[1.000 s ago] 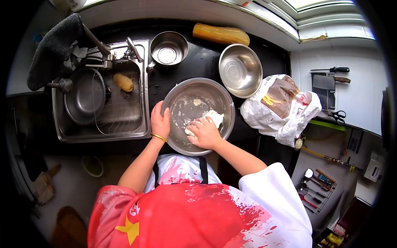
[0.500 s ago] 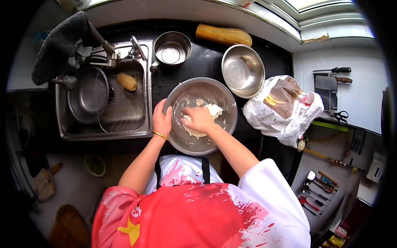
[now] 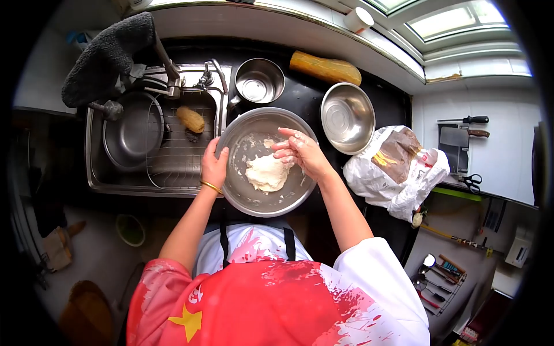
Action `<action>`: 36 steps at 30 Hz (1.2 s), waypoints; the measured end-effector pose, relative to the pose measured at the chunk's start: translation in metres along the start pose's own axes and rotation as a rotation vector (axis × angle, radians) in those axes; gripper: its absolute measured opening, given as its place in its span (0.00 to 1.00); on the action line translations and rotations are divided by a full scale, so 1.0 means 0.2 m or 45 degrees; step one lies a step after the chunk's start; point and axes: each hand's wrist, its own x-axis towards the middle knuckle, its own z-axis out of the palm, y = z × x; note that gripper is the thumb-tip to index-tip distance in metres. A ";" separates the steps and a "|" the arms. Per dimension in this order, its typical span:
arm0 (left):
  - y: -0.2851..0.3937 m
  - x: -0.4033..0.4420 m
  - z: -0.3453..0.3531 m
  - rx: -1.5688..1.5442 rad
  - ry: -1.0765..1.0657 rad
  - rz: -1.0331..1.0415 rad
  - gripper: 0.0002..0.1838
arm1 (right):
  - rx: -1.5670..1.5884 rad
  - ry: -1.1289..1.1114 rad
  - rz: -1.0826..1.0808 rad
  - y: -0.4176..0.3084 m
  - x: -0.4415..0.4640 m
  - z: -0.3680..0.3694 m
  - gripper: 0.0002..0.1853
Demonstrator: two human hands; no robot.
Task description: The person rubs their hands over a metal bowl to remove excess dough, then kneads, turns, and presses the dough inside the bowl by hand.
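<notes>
"Pale, lumpy dough (image 3: 266,174), where is it?"

"Inside the round grey metal bowl (image 3: 249,202), at the black worktop's (image 3: 302,97) near edge."

"Held how?"

"Left hand (image 3: 214,166) grips the bowl's left rim; right hand (image 3: 304,154), fingers loosely parted, is above the bowl."

"Any writing?"

"Crumpled white-and-brown plastic bag (image 3: 378,184), right: print too small to read."

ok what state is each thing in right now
mixing bowl, upright, smeared inside
dough, rough lump
left hand, holding mixing bowl's rim
right hand, over mixing bowl, fingers smeared
smaller bowl, upright, uncovered
steel mug, upright, uncovered
white bag, crumpled
grey cloth, draped
</notes>
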 end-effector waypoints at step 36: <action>0.03 -0.02 0.06 -0.328 -0.087 -0.091 0.21 | -1.784 -0.335 -0.833 0.28 0.45 0.27 0.11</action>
